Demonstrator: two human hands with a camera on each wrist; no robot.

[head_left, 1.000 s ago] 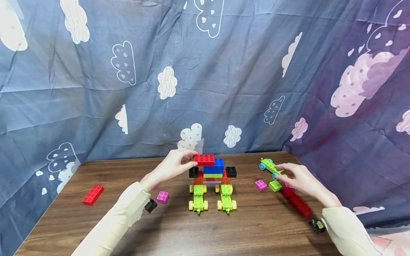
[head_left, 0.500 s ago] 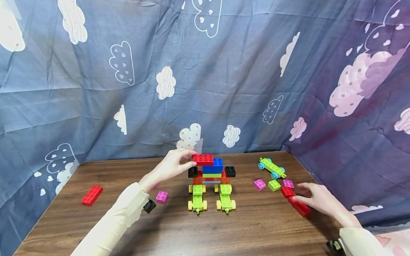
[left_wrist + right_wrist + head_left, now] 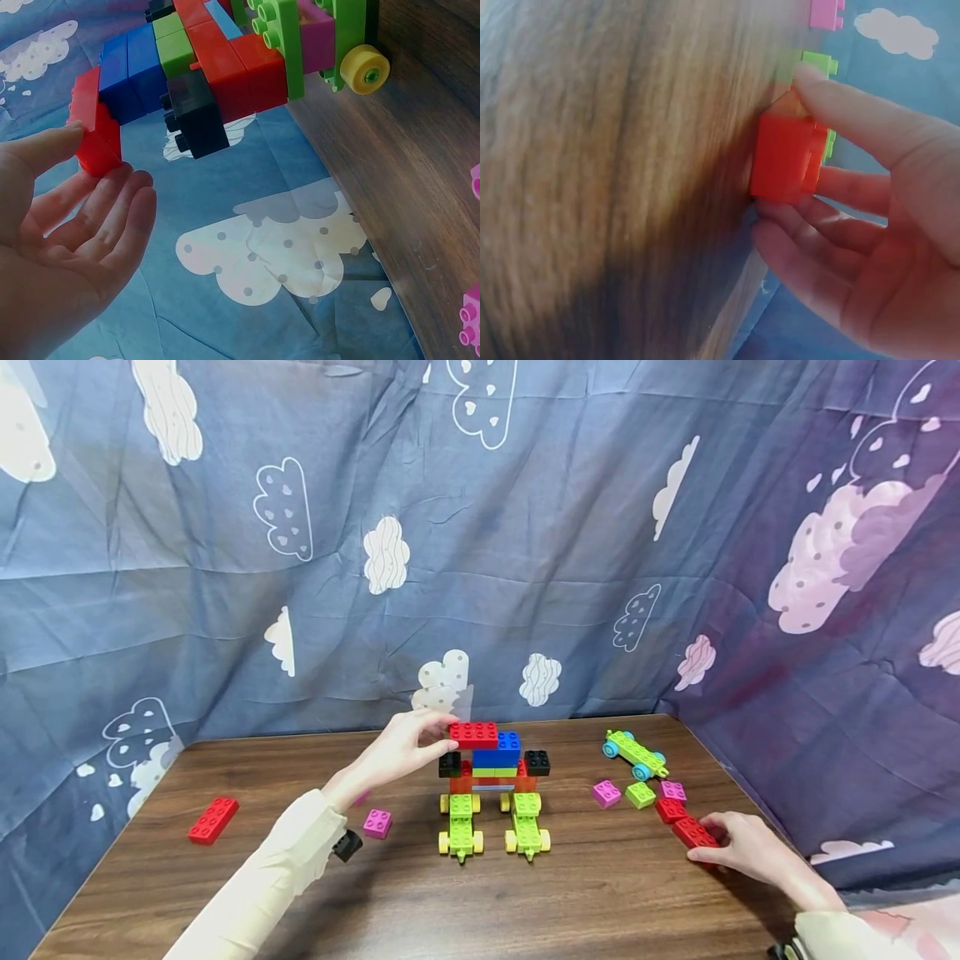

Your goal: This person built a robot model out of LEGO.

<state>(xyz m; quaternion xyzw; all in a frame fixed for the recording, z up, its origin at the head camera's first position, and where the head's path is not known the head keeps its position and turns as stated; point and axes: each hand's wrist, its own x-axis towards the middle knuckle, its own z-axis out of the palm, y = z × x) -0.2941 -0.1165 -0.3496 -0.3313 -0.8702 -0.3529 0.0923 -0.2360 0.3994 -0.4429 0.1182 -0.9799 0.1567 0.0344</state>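
My left hand (image 3: 401,752) pinches the left end of a long red brick (image 3: 473,735) between thumb and fingers. That brick lies on top of blue bricks (image 3: 135,73) in a toy-brick build. Below them come lime bricks (image 3: 175,52), a red layer (image 3: 225,71) and black bricks (image 3: 537,762) at both sides. Two lime wheeled bases (image 3: 462,833) with yellow wheels stand at its front. On the right, my right hand (image 3: 750,846) has its thumb and fingers around another long red brick (image 3: 693,832), low at the tabletop. Its end faces the right wrist camera.
Beside the right hand lie a small red brick (image 3: 671,811), pink bricks (image 3: 606,793) and a lime brick (image 3: 641,794). A lime wheeled base (image 3: 633,754) with blue wheels stands behind. At left are a red brick (image 3: 213,820) and a pink brick (image 3: 377,823). Cloth hangs behind the table.
My right hand has moved from near the blue-wheeled base toward the front right, and its fingers now sit around the long red brick. The left hand has kept its hold on the top brick.
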